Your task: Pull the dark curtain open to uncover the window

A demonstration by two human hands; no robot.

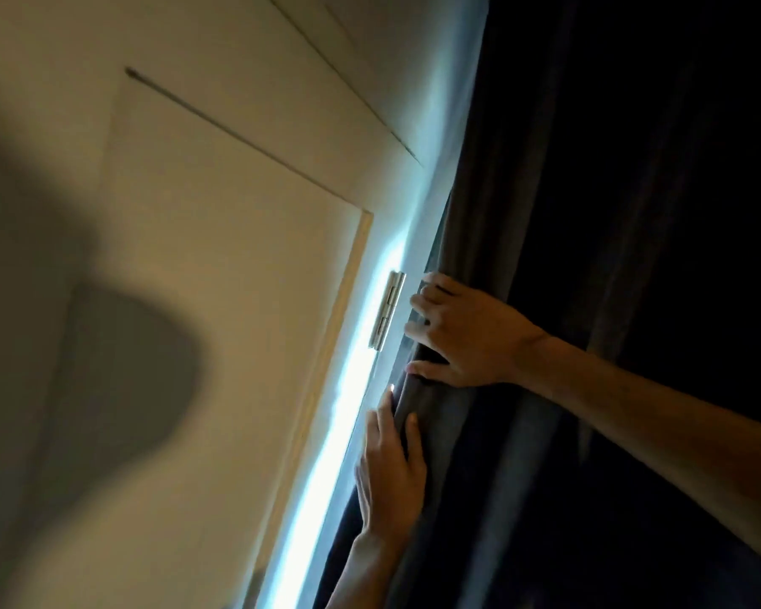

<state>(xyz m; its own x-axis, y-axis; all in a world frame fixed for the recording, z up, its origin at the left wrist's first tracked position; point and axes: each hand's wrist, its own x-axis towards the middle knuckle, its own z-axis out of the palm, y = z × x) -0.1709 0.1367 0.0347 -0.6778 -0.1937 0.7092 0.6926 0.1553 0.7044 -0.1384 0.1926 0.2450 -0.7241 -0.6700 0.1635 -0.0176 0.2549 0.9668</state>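
Your right hand (462, 336) and left hand (389, 468) both clutch the dark curtain (567, 257) by its gathered edge, beside the bright window (348, 389) strip. Draw it steadily rightward (don't yank), hands pulling together.

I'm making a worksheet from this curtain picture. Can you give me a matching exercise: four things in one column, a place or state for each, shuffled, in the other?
Things:
1. curtain
2. hinge
3. right hand
4. left hand

Places or states:
A. metal, in the bright strip of light
B. the higher hand on the curtain's edge
C. dark, covering most of the window
D. the lower hand on the curtain's edge

Pairs: 1-C, 2-A, 3-B, 4-D
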